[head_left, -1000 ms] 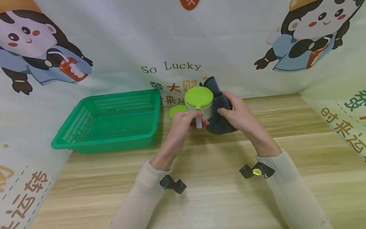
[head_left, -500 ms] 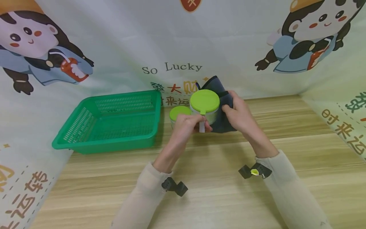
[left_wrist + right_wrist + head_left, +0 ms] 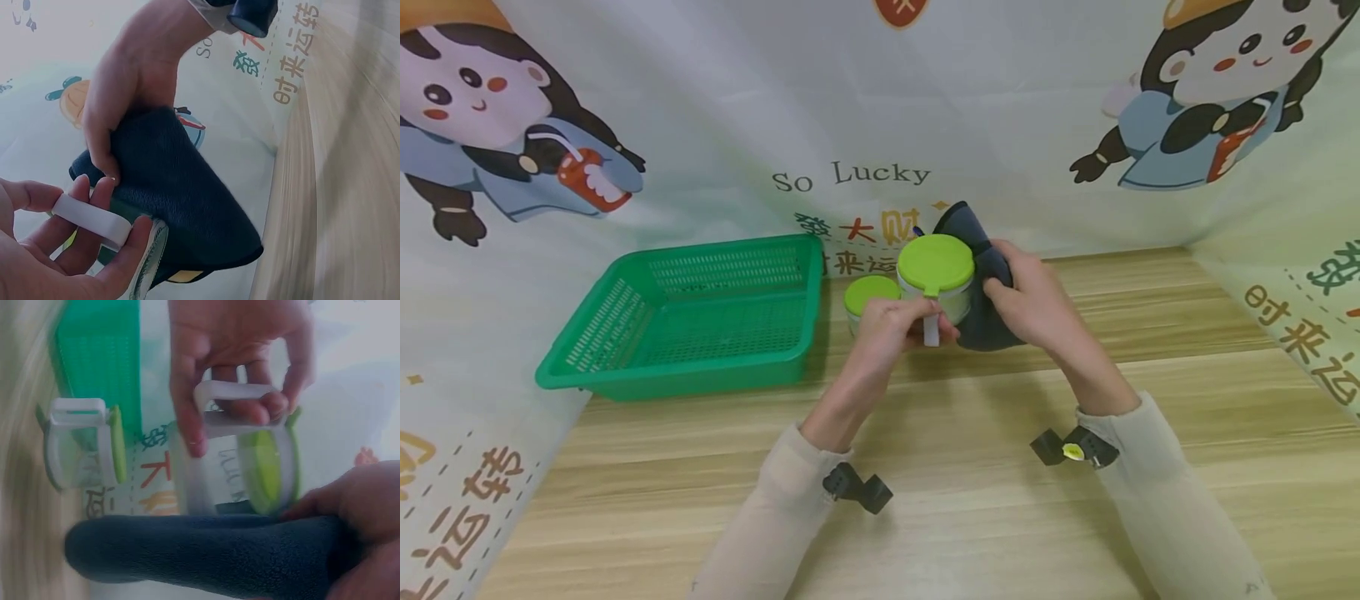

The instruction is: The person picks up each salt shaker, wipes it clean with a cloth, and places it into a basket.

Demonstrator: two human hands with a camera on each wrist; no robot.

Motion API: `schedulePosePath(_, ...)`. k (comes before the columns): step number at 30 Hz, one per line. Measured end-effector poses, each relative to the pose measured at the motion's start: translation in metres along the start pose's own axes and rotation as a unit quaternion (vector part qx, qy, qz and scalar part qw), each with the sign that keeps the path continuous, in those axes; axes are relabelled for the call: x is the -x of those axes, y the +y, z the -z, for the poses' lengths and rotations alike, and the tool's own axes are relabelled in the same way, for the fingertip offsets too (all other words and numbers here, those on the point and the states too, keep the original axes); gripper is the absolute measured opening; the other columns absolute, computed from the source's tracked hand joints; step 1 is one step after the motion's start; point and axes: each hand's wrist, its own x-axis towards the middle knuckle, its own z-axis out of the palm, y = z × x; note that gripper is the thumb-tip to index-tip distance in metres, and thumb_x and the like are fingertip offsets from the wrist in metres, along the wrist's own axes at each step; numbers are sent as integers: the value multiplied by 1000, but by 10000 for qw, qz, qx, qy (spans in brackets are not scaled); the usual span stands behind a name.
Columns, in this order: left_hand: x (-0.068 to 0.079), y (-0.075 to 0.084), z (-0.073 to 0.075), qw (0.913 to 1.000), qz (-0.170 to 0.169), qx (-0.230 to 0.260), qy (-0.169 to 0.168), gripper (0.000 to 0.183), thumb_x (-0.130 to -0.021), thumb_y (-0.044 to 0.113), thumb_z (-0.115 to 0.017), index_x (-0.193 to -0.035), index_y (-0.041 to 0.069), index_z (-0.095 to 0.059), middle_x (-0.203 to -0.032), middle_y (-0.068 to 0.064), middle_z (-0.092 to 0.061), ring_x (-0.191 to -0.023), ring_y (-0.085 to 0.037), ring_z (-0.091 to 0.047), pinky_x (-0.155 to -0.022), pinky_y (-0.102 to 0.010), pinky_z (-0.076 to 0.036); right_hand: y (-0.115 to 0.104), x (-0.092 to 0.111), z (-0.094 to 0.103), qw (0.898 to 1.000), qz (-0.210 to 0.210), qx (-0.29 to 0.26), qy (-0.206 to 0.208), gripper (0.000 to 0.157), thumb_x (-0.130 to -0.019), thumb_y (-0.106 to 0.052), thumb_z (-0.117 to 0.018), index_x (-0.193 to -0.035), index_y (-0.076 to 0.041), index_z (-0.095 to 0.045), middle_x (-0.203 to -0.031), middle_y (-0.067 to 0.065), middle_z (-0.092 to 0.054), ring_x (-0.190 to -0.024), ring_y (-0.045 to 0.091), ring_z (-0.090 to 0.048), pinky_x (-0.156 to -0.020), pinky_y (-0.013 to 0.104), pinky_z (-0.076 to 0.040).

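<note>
In the head view, both my hands were at work over the pale wood-grain table [image 3: 940, 500]. My left hand [image 3: 891, 329] had the slim white plastic handle [image 3: 931, 330] in a narrow, snug grip, and there was its owner, the clear cylindrical jar [image 3: 938, 282] with the flat lime-green lid [image 3: 934, 258], roughly upright and capped, right between my two hands! From the other flank my right hand [image 3: 1033, 292] gripped a folded dark-blue plush cloth [image 3: 985, 312], thumb on its near face, cloth close up on the jar's right side. A second green-topped clear jar [image 3: 871, 296] stood just behind my left hand, and the green perforated plastic basket [image 3: 700, 379] sat farther left.

Over to the left wrist view: my thumb was on the handle, fingers hooked through it, a good hold, with the cloth hanging broad beside the jar.

Then the right wrist view, and the jar was off the table, well apart from its standing twin! That view was blurred, so in fairness I couldn't tell how much cloth truly pressed the wall.

My call? Wiping the jar's outside looked like the step in hand. The next move called for a steady handle and the cloth drawn closer round the wall; push too hard, I reckoned, and that slim handle could twist.
</note>
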Motion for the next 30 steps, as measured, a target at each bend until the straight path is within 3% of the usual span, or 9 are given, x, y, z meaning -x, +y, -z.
schedulePosePath(6,-1,0,4,9999,61,97,75,29,-98,18,-60,-78,1,-72,-71,-2,-70,-72,-19,-73,-92,-48,-61,-6,5,5,9991,70,287,-300,47,-102,-11,-47,-149,-3,-47,-129,27,-65,-108,40,-66,-92,55,-54)
schedulePosePath(12,0,2,5,10000,9,-32,-85,27,-95,16,-60,-79,-1,-72,-69,-2,-70,-72,-25,-72,-80,-35,-63,4,1,7,9996,265,27,-109,46,-103,-8,-44,-149,-5,-49,-135,27,-63,-112,38,-62,-93,52,-52)
schedulePosePath(19,0,2,4,9998,-165,-3,-146,29,-93,14,-59,-69,3,-70,-63,-2,-68,-65,-17,-69,-75,-30,-61,13,-3,10,9980,303,-556,-91,51,-104,-6,-44,-154,-2,-38,-148,29,-49,-126,39,-53,-103,57,-46)
schedulePosePath(24,-1,1,3,9998,-136,111,-59,29,-94,13,-58,-70,4,-70,-64,0,-69,-66,-16,-69,-75,-29,-60,9,0,10,9991,286,-315,-33,45,-103,-8,-48,-147,2,-45,-137,29,-58,-114,38,-58,-95,53,-50)
schedulePosePath(30,-1,1,3,9995,-147,269,90,29,-97,15,-57,-73,3,-69,-67,-1,-69,-69,-19,-70,-84,-41,-62,0,5,17,9989,330,93,-329,48,-103,-9,-52,-150,-1,-46,-133,28,-62,-111,40,-64,-92,54,-53)
